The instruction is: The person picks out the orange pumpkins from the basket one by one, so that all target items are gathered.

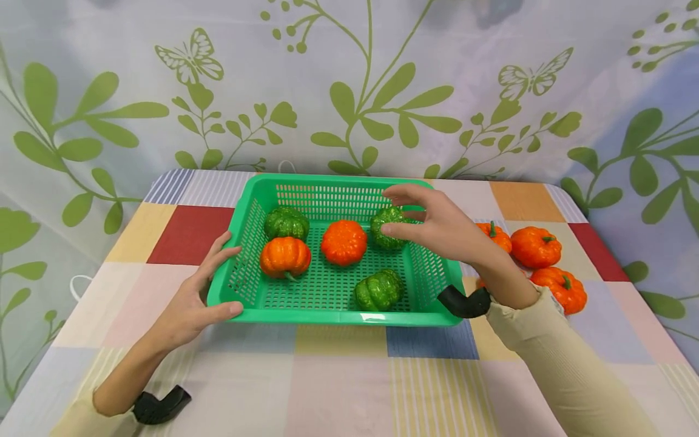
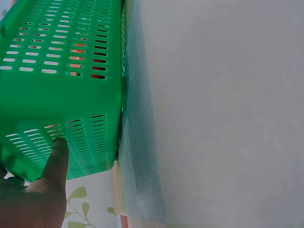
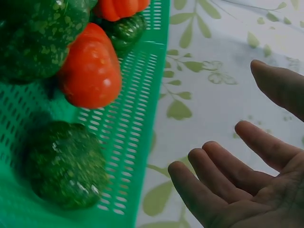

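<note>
A green plastic basket (image 1: 327, 317) with slotted walls stands on the tabletop. Inside lie two orange pumpkins, one ribbed on its side (image 1: 285, 256) and one rounder in the middle (image 1: 344, 243), plus three speckled green pumpkins. My left hand (image 1: 188, 303) rests at the basket's left end, fingers spread, thumb on the front corner. In the left wrist view one straight finger (image 2: 58, 159) touches the slotted end wall. Above the right part of the basket is my right hand (image 1: 437, 227), partly covering a green pumpkin (image 1: 384, 229). The right wrist view shows its fingers spread, holding nothing.
Right of the basket several orange pumpkins (image 1: 535, 247) sit close together, some partly hidden by my right forearm. A patchwork-patterned cloth (image 1: 338, 382) covers the table. Behind it hangs a leaf-print curtain (image 1: 306, 109).
</note>
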The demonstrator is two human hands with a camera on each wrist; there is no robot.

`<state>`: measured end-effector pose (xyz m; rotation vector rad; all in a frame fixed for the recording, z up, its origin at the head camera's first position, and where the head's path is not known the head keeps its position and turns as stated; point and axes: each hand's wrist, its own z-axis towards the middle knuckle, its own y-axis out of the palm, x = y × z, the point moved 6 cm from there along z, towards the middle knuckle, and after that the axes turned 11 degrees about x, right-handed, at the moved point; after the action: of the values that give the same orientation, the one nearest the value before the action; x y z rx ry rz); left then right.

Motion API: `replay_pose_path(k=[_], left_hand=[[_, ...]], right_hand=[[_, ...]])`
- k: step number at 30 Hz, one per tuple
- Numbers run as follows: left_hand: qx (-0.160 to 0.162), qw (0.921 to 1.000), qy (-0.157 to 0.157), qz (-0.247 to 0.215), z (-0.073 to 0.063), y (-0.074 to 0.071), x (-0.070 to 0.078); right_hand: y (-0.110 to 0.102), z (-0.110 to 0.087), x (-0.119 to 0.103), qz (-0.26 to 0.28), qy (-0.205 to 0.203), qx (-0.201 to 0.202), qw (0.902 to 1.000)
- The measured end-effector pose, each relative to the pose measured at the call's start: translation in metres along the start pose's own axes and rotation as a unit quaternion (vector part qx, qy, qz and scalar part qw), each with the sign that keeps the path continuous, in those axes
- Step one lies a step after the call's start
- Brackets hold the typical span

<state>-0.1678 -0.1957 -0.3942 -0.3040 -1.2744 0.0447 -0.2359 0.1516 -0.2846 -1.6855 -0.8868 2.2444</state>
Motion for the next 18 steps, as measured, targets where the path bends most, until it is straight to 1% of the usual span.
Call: replay_pose_path(k=[4,9,11,14,18], left_hand=[[-0.002,1.0000,0.008,0.001,0.001,0.001,0.001],[-0.003,1.0000,0.008,-0.003,0.002,0.002,0.001],[-0.003,1.0000,0.006,-0.004,0.002,0.001,0.001],[-0.005,0.9999,0.007,-0.008,0.001,0.001,0.001],[-0.004,0.9999,0.004,-0.008,0.001,0.001,0.000]], right_hand=[[0.014,0.018,0.012,-0.001,0.012,-0.015,0.9998],[0.031,0.034,0.026,-0.014,0.028,-0.033,0.9990],[0.040,0.038,0.030,-0.019,0.035,-0.054,0.9977],[0.052,0.041,0.033,-0.031,0.032,-0.090,0.9949],[0.066,0.045,0.033,-0.054,0.019,-0.117,0.9914]])
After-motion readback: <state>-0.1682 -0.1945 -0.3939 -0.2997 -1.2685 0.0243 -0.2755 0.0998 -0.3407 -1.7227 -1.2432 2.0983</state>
